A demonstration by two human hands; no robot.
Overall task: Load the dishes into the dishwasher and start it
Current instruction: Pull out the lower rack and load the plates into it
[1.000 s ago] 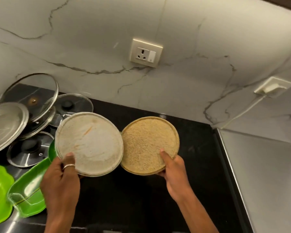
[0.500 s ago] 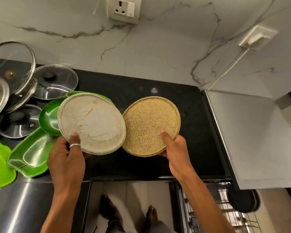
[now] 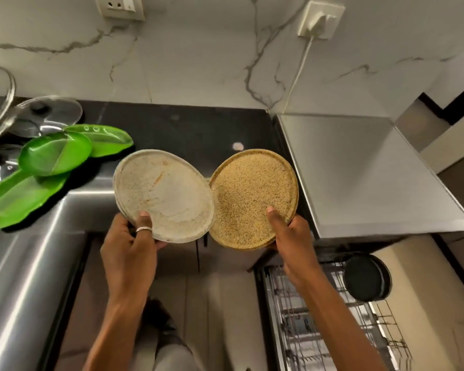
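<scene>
Two plates: left hand (image 3: 129, 250) grips the white plate (image 3: 166, 191), right hand (image 3: 292, 239) the tan plate (image 3: 252, 194).

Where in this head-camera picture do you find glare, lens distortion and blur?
Head view: glare streaks run along the steel counter at left, and a bright spot sits on the black countertop; head view, wide-angle stretch slants the edges of the steel appliance top; head view, the white plate and tan plate look sharp, the wire rack at lower right soft.

the white plate (image 3: 169, 194) looks matt and scuffed, the tan plate (image 3: 252, 196) rough and speckled. green dishes (image 3: 54, 153) are glossy plastic. the counter (image 3: 24, 263) is brushed steel.
</scene>
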